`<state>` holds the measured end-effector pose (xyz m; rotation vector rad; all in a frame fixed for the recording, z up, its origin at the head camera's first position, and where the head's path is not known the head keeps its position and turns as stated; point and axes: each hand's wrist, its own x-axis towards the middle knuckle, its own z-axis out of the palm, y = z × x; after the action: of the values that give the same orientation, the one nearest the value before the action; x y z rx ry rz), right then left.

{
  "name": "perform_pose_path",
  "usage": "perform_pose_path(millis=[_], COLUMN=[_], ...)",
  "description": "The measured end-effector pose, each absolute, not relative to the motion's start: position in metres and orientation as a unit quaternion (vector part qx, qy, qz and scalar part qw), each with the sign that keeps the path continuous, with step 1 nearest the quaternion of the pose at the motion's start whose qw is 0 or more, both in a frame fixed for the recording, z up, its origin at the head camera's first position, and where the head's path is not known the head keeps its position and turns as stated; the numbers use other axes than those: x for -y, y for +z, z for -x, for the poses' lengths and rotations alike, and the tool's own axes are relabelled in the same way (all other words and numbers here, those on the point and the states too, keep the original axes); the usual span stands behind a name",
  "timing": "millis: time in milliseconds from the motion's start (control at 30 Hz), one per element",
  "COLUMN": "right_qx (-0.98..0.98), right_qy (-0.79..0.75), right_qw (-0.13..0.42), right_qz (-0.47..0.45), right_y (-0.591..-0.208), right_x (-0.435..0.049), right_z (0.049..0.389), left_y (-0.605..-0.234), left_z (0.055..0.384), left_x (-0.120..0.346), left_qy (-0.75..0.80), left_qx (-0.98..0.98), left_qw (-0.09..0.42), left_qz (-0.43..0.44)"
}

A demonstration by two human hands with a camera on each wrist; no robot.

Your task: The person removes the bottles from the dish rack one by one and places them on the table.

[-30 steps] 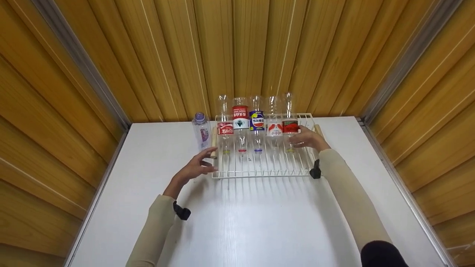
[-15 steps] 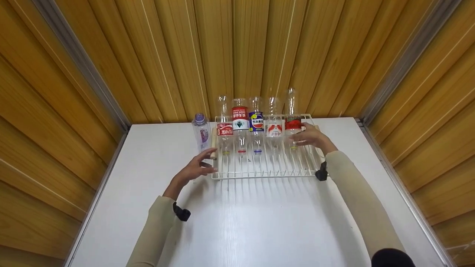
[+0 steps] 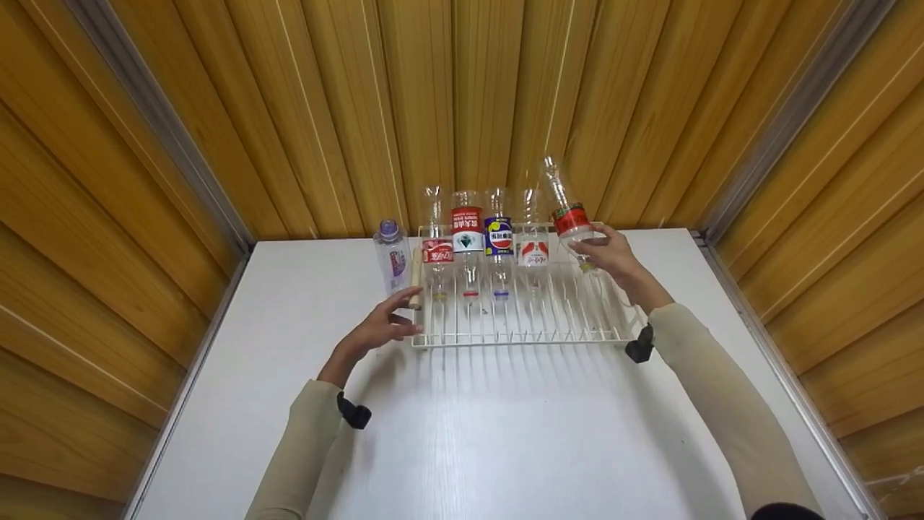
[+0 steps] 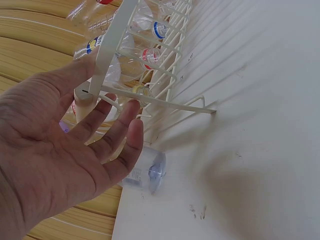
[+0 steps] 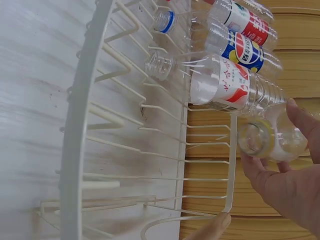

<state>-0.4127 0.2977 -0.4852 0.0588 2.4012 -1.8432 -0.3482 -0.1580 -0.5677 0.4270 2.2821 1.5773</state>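
Red-labelled bottle (image 3: 571,219), tilted, gripped by right hand (image 3: 619,261) — might knock white-labelled bottle (image 3: 533,253) if swung left; left hand (image 3: 375,328), fingers relaxed, at rack's (image 5: 82,115) left end.

clear plastic bottle (image 3: 572,219), mostly red label, yellow neck ring, held tilted, neck down, over right end of white wire rack (image 5: 75,150), pale wooden handles, rack sitting on white surface (image 3: 447,433)

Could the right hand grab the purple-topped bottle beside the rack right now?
Probably not: the right hand holds the tilted, red-labelled bottle over the right end of the wire rack, and a row of four bottles sits between it and the purple-topped bottle.
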Motion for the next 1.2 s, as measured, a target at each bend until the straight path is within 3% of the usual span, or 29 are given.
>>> perform_pose_path(millis=[200, 400, 767, 1200], right_qx=[-0.710, -0.625, -0.627, -0.693], right_qy=[-0.704, -0.780, -0.769, -0.691], right_qw=[0.005, 0.003, 0.054, 0.139], right_qz=[-0.017, 0.023, 0.112, 0.153], right_y=[-0.482, -0.485, -0.493, -0.493], right_x=[-0.298, -0.299, -0.296, -0.288], right_z=[0.406, 0.400, 0.386, 0.371], left_y=[-0.564, -0.562, -0.568, -0.563], left_z=[0.347, 0.346, 0.347, 0.343], left_x=[0.158, 0.158, 0.160, 0.161], left_qy=[0.559, 0.560, 0.561, 0.528], left_qx=[-0.798, -0.798, -0.796, -0.824], left_qw=[0.171, 0.163, 0.166, 0.105], left_qz=[-0.145, -0.153, -0.158, -0.178])
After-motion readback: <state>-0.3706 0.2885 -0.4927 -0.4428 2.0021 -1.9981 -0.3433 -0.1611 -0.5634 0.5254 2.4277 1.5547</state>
